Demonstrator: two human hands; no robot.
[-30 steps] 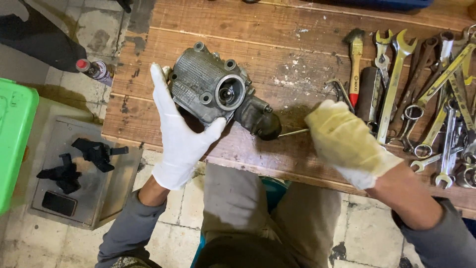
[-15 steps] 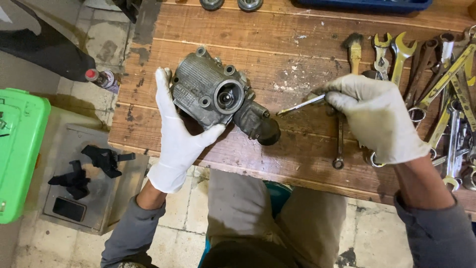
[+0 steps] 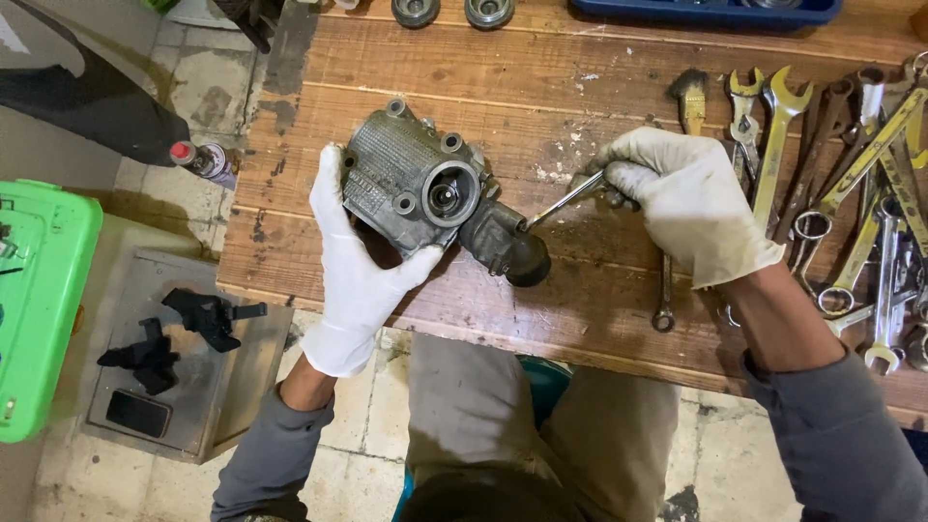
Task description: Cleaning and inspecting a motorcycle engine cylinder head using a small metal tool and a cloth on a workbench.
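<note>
A grey cast-metal housing point(image 3: 406, 179) with a round bore and a dark cylindrical end point(image 3: 507, 246) lies on the wooden workbench point(image 3: 580, 106). My left hand point(image 3: 358, 261), in a white glove, grips the housing from its near left side. My right hand point(image 3: 681, 198), also gloved, holds a thin metal tool point(image 3: 565, 201) whose tip touches the dark end of the housing. A combination wrench point(image 3: 663, 295) lies on the bench just under my right hand.
Several wrenches point(image 3: 851, 184) and a hammer point(image 3: 688, 97) lie along the bench's right side. A blue tray point(image 3: 706, 12) and two round parts point(image 3: 454, 12) sit at the far edge. On the floor at left are a green box point(image 3: 39, 300), a spray can point(image 3: 203, 159) and a grey case point(image 3: 184, 367).
My right hand rose from the bench's near edge with the thin tool and brought its tip to the housing's dark end. The left hand has kept its grip on the housing.
</note>
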